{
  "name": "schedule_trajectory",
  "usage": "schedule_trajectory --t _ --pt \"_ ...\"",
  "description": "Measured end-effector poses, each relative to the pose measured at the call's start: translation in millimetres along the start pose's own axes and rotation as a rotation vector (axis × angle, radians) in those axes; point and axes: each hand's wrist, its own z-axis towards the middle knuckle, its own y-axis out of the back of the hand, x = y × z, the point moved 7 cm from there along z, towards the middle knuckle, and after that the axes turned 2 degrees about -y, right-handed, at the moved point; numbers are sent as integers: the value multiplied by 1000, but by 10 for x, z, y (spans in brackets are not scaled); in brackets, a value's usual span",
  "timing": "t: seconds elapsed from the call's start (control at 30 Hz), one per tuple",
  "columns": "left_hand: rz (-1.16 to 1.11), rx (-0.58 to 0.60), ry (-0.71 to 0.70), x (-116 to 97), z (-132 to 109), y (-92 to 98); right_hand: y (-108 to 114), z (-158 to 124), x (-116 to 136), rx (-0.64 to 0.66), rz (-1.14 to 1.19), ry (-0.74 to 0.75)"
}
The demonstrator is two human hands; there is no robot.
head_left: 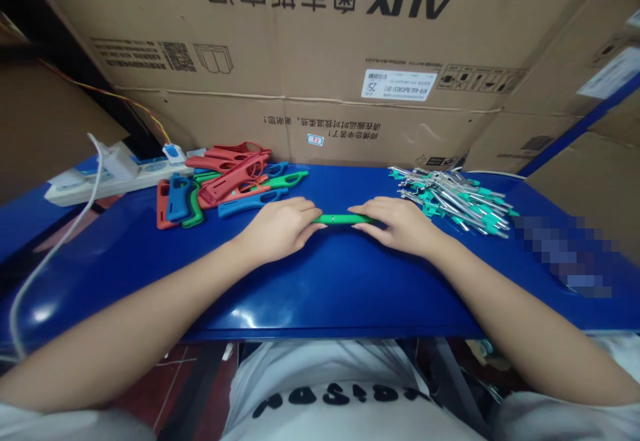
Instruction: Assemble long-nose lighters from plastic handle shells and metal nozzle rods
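A green plastic handle (336,219) lies across the middle of the blue table (320,281), gripped at both ends. My left hand (280,228) is closed over its left end, knuckles up. My right hand (400,222) is closed over its right end, fingers curled around it. Only the short green stretch between the two hands shows. Both forearms rest on the table top.
A pile of red, blue and green plastic handles (227,181) lies at the back left. Several metal rods with teal fittings (453,198) are heaped at the back right. A white power strip (115,171) with a cable sits far left. Cardboard boxes (320,48) wall off the back.
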Motion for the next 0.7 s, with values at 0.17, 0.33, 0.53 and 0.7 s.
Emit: schedule_trajectory --t 0.17,0.33,0.53,0.7 --pt "-23 -49 16 25 -6 66 88 -26 -50 -114 -11 -24" --pt "-204 -14 63 -62 -2 29 93 -20 9 -125 -29 2" --pt "-753 58 409 90 2 -144 -33 13 104 13 -13 78" --pt "-1234 178 728 113 -55 -368 58 3 105 -105 -56 138"
